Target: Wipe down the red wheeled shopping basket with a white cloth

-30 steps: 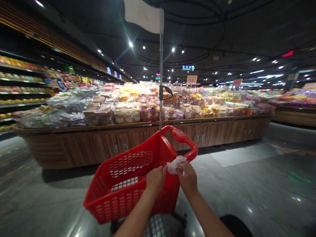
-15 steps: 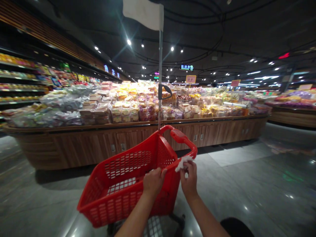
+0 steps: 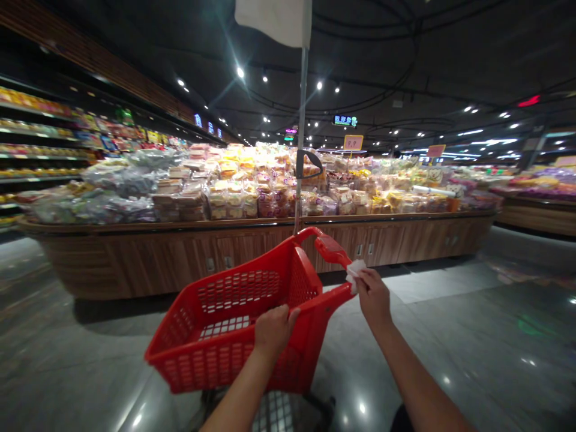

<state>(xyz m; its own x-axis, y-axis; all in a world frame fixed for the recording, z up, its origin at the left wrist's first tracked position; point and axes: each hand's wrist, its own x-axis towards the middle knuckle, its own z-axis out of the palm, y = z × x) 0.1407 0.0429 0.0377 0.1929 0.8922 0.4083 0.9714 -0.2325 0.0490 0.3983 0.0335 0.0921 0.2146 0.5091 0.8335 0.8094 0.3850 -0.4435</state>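
Observation:
A red plastic shopping cart (image 3: 211,360) stands before me, its basket turned to the left and its handle to the right. My left hand (image 3: 272,331) is closed over the near top rim of the basket, thumb along the edge. My right hand (image 3: 373,294) pinches a crumpled white tissue (image 3: 355,273) and presses it around the near corner of the cart's handle (image 3: 332,249). A pole (image 3: 302,102) with a white flag (image 3: 275,21) rises from the handle end of the cart.
Behind the cart runs a long wood-panelled display counter (image 3: 148,264) heaped with bagged packaged food (image 3: 234,198). Stocked shelves (image 3: 36,141) line the left side. Another display (image 3: 540,204) stands at far right. The grey tiled floor (image 3: 454,336) reflects ceiling lights.
My right hand has slid the tissue up and right, from the near side rail to the handle's corner. My left hand keeps its grip on the rim. The view has shifted slightly.

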